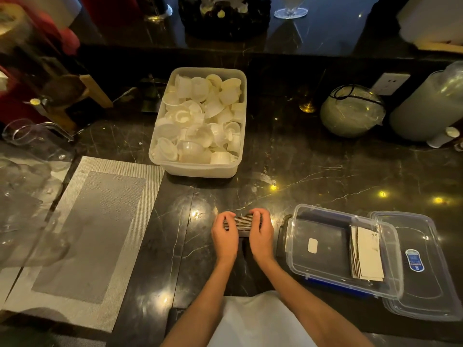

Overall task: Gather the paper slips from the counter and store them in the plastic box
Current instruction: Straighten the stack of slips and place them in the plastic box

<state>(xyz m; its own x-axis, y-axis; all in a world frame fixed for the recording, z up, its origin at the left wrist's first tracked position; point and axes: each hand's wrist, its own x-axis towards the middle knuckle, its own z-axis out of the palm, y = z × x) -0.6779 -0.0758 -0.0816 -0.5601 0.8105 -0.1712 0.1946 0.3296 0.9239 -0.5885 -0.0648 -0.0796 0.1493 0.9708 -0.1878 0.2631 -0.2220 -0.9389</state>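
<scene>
A stack of paper slips [242, 221] stands on edge on the dark marble counter, pressed between both hands. My left hand [225, 235] grips its left end and my right hand [261, 234] grips its right end. To the right sits the clear plastic box [323, 269] with blue clips. It holds a bundle of slips [368, 256] leaning at its right side and a small white label on its floor. The box's clear lid [426, 291] lies under and beside it at the right.
A white tub of small plastic cups [200, 169] stands behind the hands. A grey woven placemat [82, 236] lies at the left, with clear glassware [32, 136] beyond it. A round jar [350, 113] and a tall frosted container [426, 108] stand at the back right.
</scene>
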